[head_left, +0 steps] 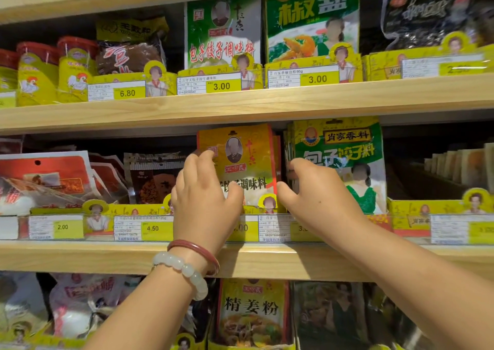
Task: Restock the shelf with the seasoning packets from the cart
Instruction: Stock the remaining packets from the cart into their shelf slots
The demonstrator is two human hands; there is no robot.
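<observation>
- Left hand [203, 192], bracelets at the wrist, is curled round the left edge of the yellow seasoning packets [240, 159]; fingers reach behind the stack, thumb lies across the front. The grip looks meant to keep the stack upright.
- Right hand [315, 186] is half-curled at the stack's right edge, thumb toward the packets, fingertips tucked into the gap beside the green packets [344, 159], probably to square the row.
- Stack is stood upright on the middle shelf [267, 258], behind the yellow price rail [149, 226], so the front faces out.
- Placement is judged almost done; the cart is not in view.
- Upper shelf [240, 106] carries similar packets, faced the same way.
</observation>
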